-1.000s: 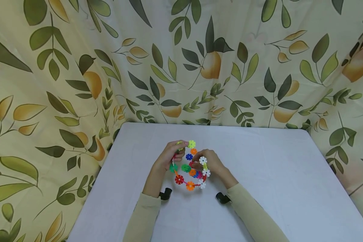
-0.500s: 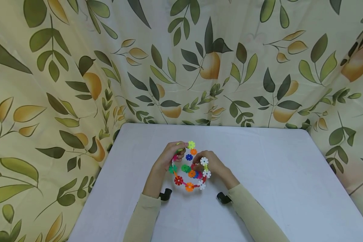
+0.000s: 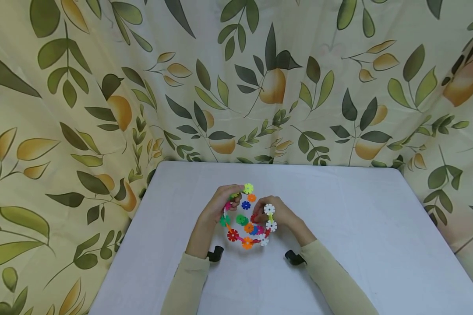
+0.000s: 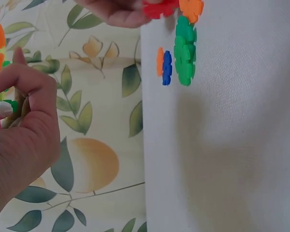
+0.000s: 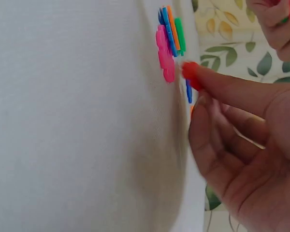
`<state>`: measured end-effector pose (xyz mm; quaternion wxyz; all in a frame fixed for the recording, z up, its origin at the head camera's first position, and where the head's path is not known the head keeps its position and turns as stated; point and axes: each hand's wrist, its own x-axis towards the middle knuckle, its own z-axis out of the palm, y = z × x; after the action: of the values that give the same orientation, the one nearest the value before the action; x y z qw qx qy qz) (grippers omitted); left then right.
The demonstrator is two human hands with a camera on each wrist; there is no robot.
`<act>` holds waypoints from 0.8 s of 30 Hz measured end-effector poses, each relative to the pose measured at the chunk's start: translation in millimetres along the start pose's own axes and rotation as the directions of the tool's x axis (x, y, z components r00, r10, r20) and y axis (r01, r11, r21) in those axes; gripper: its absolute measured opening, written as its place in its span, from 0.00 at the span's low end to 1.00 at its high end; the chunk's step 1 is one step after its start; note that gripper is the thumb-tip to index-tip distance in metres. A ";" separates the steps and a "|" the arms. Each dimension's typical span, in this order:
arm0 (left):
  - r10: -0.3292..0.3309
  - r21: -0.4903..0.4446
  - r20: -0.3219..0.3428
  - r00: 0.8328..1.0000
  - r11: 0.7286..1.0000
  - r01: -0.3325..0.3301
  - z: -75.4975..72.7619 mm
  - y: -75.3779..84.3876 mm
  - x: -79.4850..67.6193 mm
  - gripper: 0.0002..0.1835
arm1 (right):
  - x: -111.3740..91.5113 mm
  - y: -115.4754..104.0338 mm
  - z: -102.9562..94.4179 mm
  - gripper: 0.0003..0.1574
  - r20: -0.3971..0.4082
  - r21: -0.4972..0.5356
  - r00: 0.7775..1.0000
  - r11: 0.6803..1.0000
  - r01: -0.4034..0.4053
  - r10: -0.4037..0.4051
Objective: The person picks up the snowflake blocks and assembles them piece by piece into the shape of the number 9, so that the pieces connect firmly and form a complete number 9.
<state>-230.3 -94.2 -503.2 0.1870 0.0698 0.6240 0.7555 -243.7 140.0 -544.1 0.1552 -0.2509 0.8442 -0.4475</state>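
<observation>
A chain of notched, flower-shaped plastic discs (image 3: 247, 243) in several colours hangs in a loop between the hands. My left hand (image 3: 216, 205) grips its upper left end, near a yellow-green disc (image 3: 248, 188). My right hand (image 3: 281, 213) pinches a single red disc (image 5: 191, 73) between thumb and index finger. The chain's white end disc (image 3: 269, 209) shows in front of the right hand; whether that hand touches it I cannot tell. Behind the chain lie loose discs on the table: green (image 3: 242, 219), orange (image 3: 252, 198), blue (image 3: 246, 205) and pink (image 5: 165, 55).
A white-covered table (image 3: 358, 227) spreads beneath both hands. Leaf-patterned curtains (image 3: 236, 87) surround its back and sides. Black wrist-camera mounts (image 3: 216, 253) stick out below the wrists.
My right hand has shifted slightly right, and the red disc in its fingers shows more. The chain's white end has moved a little right with it. The left hand stays nearly still.
</observation>
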 end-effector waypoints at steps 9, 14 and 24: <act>-0.044 -0.068 0.022 0.999 0.997 0.045 3.2 -0.1 -0.6 0.14 | -6.0 -6.5 -1.1 0.11 -0.187 0.180 0.978 0.975 0.129 -0.095; -0.047 -0.099 0.028 0.999 0.994 0.049 4.1 0.0 -0.6 0.15 | -9.3 -13.7 -1.4 0.12 -0.220 0.347 0.972 0.924 0.161 -0.086; -0.041 -0.131 0.032 0.999 0.990 0.045 4.3 0.8 -3.1 0.16 | -15.7 -24.8 0.0 0.14 -0.384 0.402 0.923 0.896 0.190 -0.024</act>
<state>-226.1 -91.5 -501.1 0.2167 0.0548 0.5713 0.7897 -223.7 137.1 -522.8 0.0201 -0.1684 0.7226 -0.6701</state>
